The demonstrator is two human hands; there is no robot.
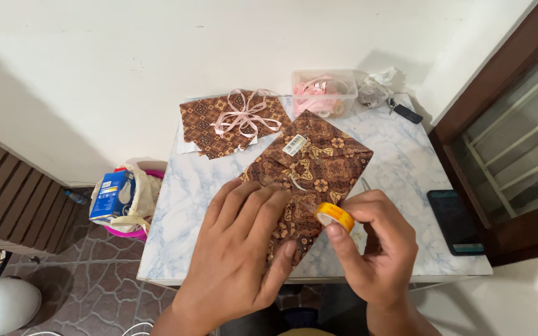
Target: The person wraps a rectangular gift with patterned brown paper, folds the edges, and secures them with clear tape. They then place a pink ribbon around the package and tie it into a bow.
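The parcel wrapped in brown patterned paper (309, 171) is located at the centre of the marble-patterned table (182, 211), turned so that one corner points toward 6 o'clock. The left hand (244, 249) is laid flat on the near half of the parcel with the fingers spread and pressed down; by this pressure the folded flaps appear to be kept closed. The right hand (375, 249), at 3 o'clock from the left hand, is pinched around a small yellow roll of clear tape (334, 216), held just above the parcel's right edge, apparently so that the tape can be drawn onto the fold.

A white rectangular barcode label (294, 144) is seen on the upper flap of the parcel, tilted. At 11 o'clock from the parcel, a second wrapped package (203, 121) in the same brown paper is placed, tied with pink ribbon (244, 115). At 12 o'clock, a clear plastic tub (325, 93) containing more pink ribbon is positioned. A dark phone (456, 221) is laid at 3 o'clock. Beside the table, at 9 o'clock, a blue carton (112, 194) is stood in a bag.
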